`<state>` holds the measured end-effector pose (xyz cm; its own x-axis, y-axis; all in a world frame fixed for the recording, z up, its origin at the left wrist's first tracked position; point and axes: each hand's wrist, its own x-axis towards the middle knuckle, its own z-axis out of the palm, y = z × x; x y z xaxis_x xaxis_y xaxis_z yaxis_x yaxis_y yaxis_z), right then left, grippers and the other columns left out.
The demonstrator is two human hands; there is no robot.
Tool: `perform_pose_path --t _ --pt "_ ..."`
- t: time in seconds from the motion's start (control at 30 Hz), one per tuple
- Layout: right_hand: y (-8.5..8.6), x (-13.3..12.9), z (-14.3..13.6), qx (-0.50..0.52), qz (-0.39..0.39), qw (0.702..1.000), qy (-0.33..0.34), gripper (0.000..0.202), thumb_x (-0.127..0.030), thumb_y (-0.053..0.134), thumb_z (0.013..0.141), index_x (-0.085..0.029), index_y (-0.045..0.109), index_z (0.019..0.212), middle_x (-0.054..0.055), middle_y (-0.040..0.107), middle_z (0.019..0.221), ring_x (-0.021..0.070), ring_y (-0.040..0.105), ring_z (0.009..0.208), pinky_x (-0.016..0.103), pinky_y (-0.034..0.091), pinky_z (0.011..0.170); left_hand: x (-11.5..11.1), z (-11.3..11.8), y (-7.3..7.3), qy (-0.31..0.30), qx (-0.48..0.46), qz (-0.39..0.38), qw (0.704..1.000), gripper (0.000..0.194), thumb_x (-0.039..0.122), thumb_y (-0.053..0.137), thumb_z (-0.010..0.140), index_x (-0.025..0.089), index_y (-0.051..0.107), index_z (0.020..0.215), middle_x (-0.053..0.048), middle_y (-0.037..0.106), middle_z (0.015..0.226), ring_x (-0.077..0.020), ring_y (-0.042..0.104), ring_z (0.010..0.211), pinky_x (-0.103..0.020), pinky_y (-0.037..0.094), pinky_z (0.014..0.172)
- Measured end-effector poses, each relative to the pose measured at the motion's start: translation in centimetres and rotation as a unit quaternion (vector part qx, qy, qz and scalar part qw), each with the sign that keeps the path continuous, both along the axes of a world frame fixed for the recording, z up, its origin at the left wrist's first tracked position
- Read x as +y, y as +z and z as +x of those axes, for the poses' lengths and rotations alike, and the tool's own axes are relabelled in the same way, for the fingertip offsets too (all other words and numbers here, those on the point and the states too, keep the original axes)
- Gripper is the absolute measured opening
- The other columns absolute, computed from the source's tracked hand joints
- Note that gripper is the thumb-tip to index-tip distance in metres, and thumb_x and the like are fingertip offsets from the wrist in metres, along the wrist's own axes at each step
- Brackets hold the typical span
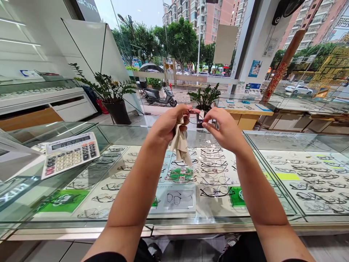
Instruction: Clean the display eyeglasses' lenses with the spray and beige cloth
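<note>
Raised over the glass counter, a thin dark-rimmed pair of eyeglasses [193, 123] spans the gap between my two hands. My left hand [172, 123] is closed around a beige cloth [180, 143], which hangs down below the fingers, and it also grips one side of the eyeglasses. On the other side, the thumb and fingertips of my right hand [224, 127] pinch the edge of the same pair. My fingers and the plants behind hide much of the frame's outline.
Under the glass top of the display case [218, 228], many eyeglasses lie in rows. A calculator [71, 154] rests on the glass at left. Beyond the counter stand potted plants [118, 111], a wooden-sided table [245, 109] and a large window.
</note>
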<state>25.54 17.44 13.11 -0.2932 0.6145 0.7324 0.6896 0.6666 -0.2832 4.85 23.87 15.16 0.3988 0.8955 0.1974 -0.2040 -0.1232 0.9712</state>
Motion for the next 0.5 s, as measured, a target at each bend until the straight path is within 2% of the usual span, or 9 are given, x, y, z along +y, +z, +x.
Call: perform_pose_path --t 0.13,0.23,0.33,0.43,0.5 --pt "0.04 -0.39 -0.30 0.005 -0.022 1.000 0.003 0.015 -0.032 0.066 0.105 -0.024 0.064 0.093 0.005 0.072 0.100 0.0248 0.058 0.095 0.041 0.041 0.090 -0.19 -0.74 0.17 0.005 -0.016 -0.010 1.000 0.034 0.040 0.086 0.071 0.017 0.081 0.095 0.001 0.047 0.073 -0.0101 0.041 0.061 -0.019 0.036 0.050" --pt "0.07 -0.55 -0.48 0.021 -0.044 0.999 0.014 0.014 -0.032 0.067 0.103 -0.023 0.066 0.092 0.004 0.073 0.098 0.0238 0.061 0.096 0.040 0.042 0.090 -0.13 -1.09 0.12 -0.010 -0.030 -0.019 0.999 0.034 0.037 0.087 0.073 0.016 0.079 0.098 0.003 0.045 0.072 -0.0084 0.040 0.059 -0.018 0.037 0.051" --pt "0.16 -0.47 -0.38 0.042 -0.074 0.996 0.030 0.014 -0.032 0.069 0.100 -0.023 0.067 0.090 0.004 0.073 0.097 0.0227 0.062 0.095 0.040 0.043 0.091 0.03 -1.08 -0.13 -0.018 -0.041 -0.024 0.999 0.034 0.037 0.088 0.073 0.016 0.076 0.098 0.001 0.051 0.076 -0.0094 0.049 0.063 -0.018 0.039 0.053" --pt "0.27 -0.29 -0.09 0.087 -0.167 0.978 0.090 0.019 -0.039 0.073 0.098 -0.023 0.070 0.090 0.004 0.075 0.100 0.0217 0.065 0.097 0.041 0.047 0.093 -0.08 -0.97 -0.30 -0.032 -0.035 -0.008 0.999 0.037 0.042 0.088 0.075 0.017 0.074 0.098 0.000 0.054 0.078 -0.0109 0.054 0.067 -0.019 0.040 0.054" --pt "0.30 -0.20 0.01 0.141 -0.253 0.944 0.161 0.024 -0.045 0.078 0.095 -0.023 0.071 0.088 0.004 0.076 0.098 0.0214 0.069 0.100 0.040 0.050 0.093 -0.48 -1.01 -0.17 -0.039 -0.012 0.027 0.999 0.037 0.046 0.086 0.079 0.017 0.073 0.097 0.002 0.049 0.073 -0.0099 0.049 0.061 -0.019 0.036 0.051"
